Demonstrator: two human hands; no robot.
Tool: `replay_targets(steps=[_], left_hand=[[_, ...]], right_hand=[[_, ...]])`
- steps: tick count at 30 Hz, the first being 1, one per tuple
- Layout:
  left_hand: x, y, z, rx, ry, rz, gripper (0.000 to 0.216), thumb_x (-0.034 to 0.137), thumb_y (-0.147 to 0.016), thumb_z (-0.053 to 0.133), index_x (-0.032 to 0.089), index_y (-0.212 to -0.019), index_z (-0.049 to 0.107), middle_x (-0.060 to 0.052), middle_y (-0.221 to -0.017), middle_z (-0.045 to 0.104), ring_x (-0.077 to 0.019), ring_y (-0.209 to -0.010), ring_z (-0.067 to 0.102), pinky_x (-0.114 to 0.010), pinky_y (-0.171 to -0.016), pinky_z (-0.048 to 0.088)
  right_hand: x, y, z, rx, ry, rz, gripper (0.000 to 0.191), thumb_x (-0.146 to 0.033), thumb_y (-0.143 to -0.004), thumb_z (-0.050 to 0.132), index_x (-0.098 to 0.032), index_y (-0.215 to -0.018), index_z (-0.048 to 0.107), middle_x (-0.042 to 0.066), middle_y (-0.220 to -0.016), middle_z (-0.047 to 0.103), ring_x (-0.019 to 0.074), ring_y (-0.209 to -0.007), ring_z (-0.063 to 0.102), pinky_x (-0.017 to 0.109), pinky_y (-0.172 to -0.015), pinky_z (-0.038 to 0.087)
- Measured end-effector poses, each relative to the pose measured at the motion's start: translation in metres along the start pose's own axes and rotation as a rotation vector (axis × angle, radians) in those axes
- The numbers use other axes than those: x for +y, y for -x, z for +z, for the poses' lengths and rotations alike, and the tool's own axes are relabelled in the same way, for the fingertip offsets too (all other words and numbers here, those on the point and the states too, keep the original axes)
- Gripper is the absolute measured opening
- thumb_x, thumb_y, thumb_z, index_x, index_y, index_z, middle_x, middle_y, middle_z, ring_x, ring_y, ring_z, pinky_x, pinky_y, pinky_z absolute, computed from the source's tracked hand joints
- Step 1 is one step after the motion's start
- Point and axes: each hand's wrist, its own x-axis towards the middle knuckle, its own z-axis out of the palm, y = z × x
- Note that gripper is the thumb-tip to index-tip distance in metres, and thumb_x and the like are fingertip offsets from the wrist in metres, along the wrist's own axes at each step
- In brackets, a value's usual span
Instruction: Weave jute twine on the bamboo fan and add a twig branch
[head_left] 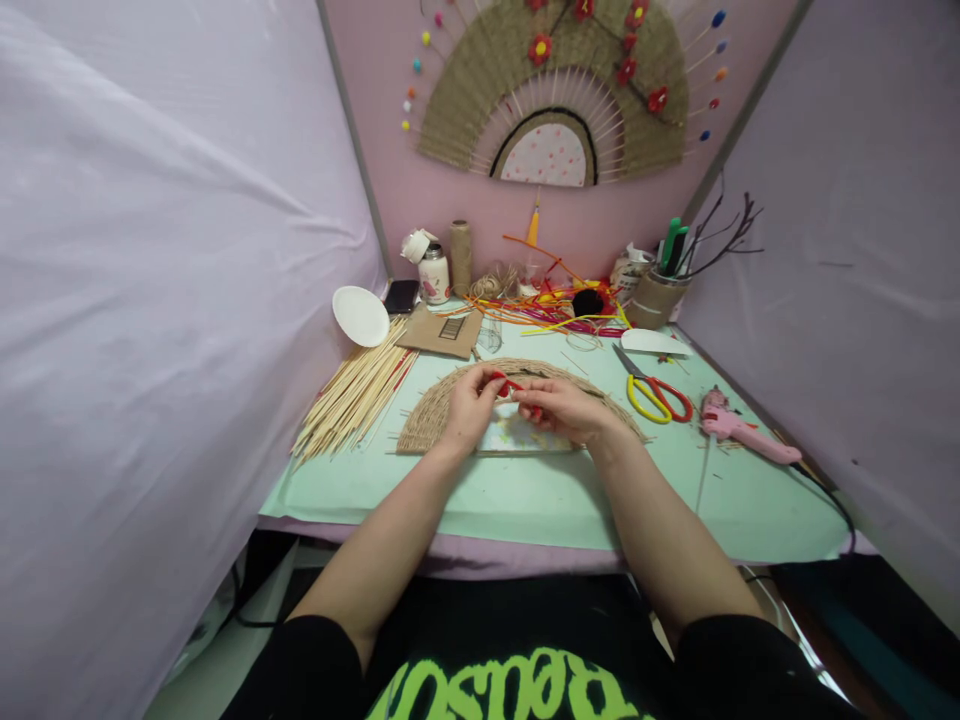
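A small red strip (pixel 516 386) is pinched between the left hand (pixel 471 403) and the right hand (pixel 564 408), both closed down on it with fingertips drawn together. The strip is held just above a half-round woven fan panel (pixel 427 420) that lies flat on the pale green table cover (pixel 525 495), directly in front of the person. Whether the strip is already glued to the weave or only held over it cannot be told; the hands hide the contact.

A bundle of bamboo sticks (pixel 352 395) is spread to the left of the panel, touching its edge or nearly so. Yellow-and-red scissors (pixel 654 395) are laid to the right, and a pink glue gun (pixel 739 425) is set further right with its cord trailing off the table edge. A heap of coloured strips (pixel 555 310), a twine spool (pixel 460 256), a small jar (pixel 434 274) and a white paper plate (pixel 361 315) are ranged along the back. A finished fan (pixel 555 90) is hung on the wall.

Several risks may be judged from this. The thin strip could be creased or torn if it is pinched too hard. The panel is not weighted, so it could be dragged out of place by the wrists. The glue gun's cord could be snagged by the right forearm, and the gun pulled off the table.
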Motion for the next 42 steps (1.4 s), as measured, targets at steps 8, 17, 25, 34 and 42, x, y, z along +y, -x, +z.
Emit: replay_targets(steps=[8, 17, 25, 34, 42], left_hand=[[0.009, 0.0, 0.0, 0.045, 0.071, -0.043, 0.002, 0.02, -0.081, 0.055, 0.018, -0.08, 0.055, 0.003, -0.067, 0.057, -0.011, -0.065, 0.054, -0.023, -0.066, 0.043], [0.007, 0.0, 0.001, 0.074, 0.125, -0.031, 0.003, 0.021, -0.081, 0.056, 0.018, -0.079, 0.055, 0.003, -0.067, 0.058, -0.0108, -0.065, 0.055, -0.023, -0.065, 0.043], [0.008, 0.0, 0.002, 0.07, 0.152, -0.063, 0.006, 0.023, -0.08, 0.058, 0.018, -0.08, 0.055, 0.002, -0.069, 0.059, -0.011, -0.067, 0.055, -0.023, -0.067, 0.044], [0.003, 0.0, 0.003, 0.044, 0.215, -0.12, 0.012, 0.027, -0.077, 0.062, 0.017, -0.08, 0.058, 0.0, -0.074, 0.063, -0.0111, -0.069, 0.057, -0.024, -0.067, 0.047], [0.004, 0.0, 0.004, 0.012, 0.281, -0.144, 0.013, 0.027, -0.075, 0.064, 0.016, -0.08, 0.059, -0.001, -0.073, 0.064, -0.0108, -0.066, 0.058, -0.024, -0.066, 0.046]], right_hand=[[0.0, -0.004, 0.005, -0.081, -0.409, 0.048, 0.023, -0.042, -0.079, 0.06, -0.019, -0.079, 0.054, -0.007, -0.055, 0.039, 0.0077, -0.046, 0.03, 0.019, -0.043, 0.021], [0.002, -0.008, 0.016, -0.019, -0.557, -0.041, 0.018, -0.034, -0.085, 0.052, -0.019, -0.082, 0.061, -0.003, -0.061, 0.045, 0.0081, -0.05, 0.037, 0.018, -0.043, 0.029], [0.006, -0.01, 0.021, 0.135, -0.361, -0.203, 0.025, -0.034, -0.07, 0.07, -0.021, -0.091, 0.067, -0.003, -0.063, 0.051, 0.008, -0.053, 0.039, 0.019, -0.043, 0.028], [0.014, -0.014, 0.02, 0.404, -0.015, -0.413, 0.026, -0.037, -0.067, 0.071, -0.022, -0.088, 0.073, 0.002, -0.088, 0.069, 0.0097, -0.064, 0.05, 0.022, -0.052, 0.035], [0.012, -0.013, 0.019, 0.299, -0.073, -0.355, 0.031, -0.037, -0.069, 0.07, -0.021, -0.096, 0.072, 0.004, -0.085, 0.069, 0.0125, -0.069, 0.057, 0.023, -0.057, 0.04]])
